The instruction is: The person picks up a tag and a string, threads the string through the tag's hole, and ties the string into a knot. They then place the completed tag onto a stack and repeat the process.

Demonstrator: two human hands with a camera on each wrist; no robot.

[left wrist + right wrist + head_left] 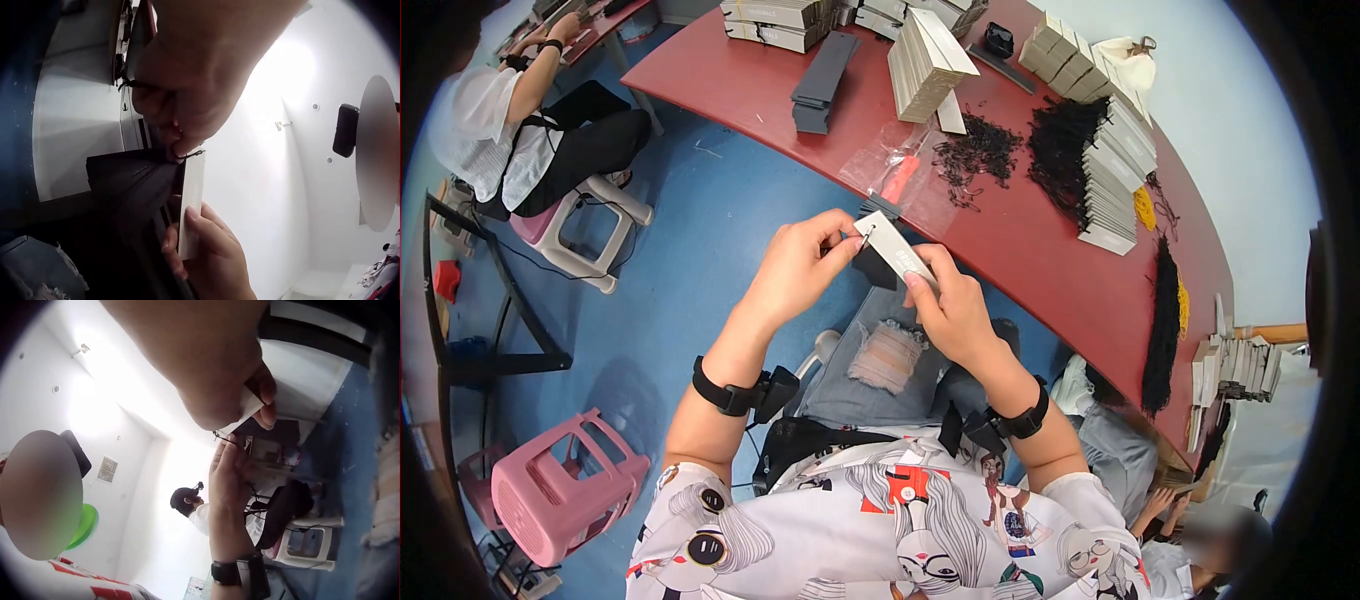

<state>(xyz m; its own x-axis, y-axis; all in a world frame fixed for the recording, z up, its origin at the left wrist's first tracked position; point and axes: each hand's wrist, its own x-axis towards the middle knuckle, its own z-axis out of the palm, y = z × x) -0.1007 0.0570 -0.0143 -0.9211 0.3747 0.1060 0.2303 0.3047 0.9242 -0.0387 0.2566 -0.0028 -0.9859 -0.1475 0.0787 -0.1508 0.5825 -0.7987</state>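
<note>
A long white hang tag (890, 245) with printing on its face is held over the lap, near the table edge. My right hand (952, 305) grips its lower end, thumb on the printed face. At the other end, my left hand (805, 258) pinches a thin black string (192, 154) by the tag's hole. In the right wrist view, the string (225, 439) runs between the tag's tip and the left fingertips. Dark tags (128, 181) fan out beside the white one in the left wrist view, partly hidden behind the hands in the head view.
On the red table (800, 150) lie a pile of black strings (978, 150), a stack of dark tags (825, 82) and a standing block of pale tags (927, 68). Strung tags (1112, 180) line the right side. A pink stool (550, 490) and a seated person (510, 130) are at left.
</note>
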